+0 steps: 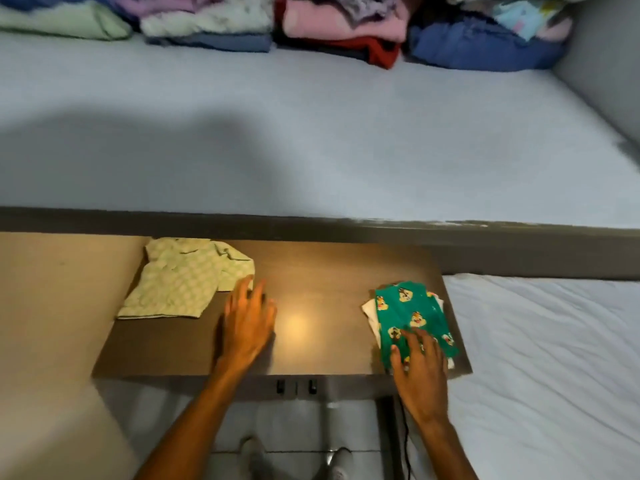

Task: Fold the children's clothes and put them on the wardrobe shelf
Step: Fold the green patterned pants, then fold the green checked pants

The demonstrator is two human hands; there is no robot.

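Note:
A pale green checked child's shirt (180, 282) lies spread flat on the left part of the brown table (311, 271). A folded green garment with cartoon prints (412, 313) rests on a white garment at the table's right edge. My left hand (247, 323) hovers open over the table, fingers spread, just right of the shirt's sleeve. My right hand (417, 368) lies flat with fingers apart on the near end of the green garment. The wide grey wardrobe shelf (311, 133) runs above and behind the table.
Stacks of folded clothes (311, 26) in pink, blue, red and light green line the back of the shelf. A bed with a white sheet (554, 358) sits to the right. A grey wall (609, 64) bounds the shelf's right end. Feet show under the table.

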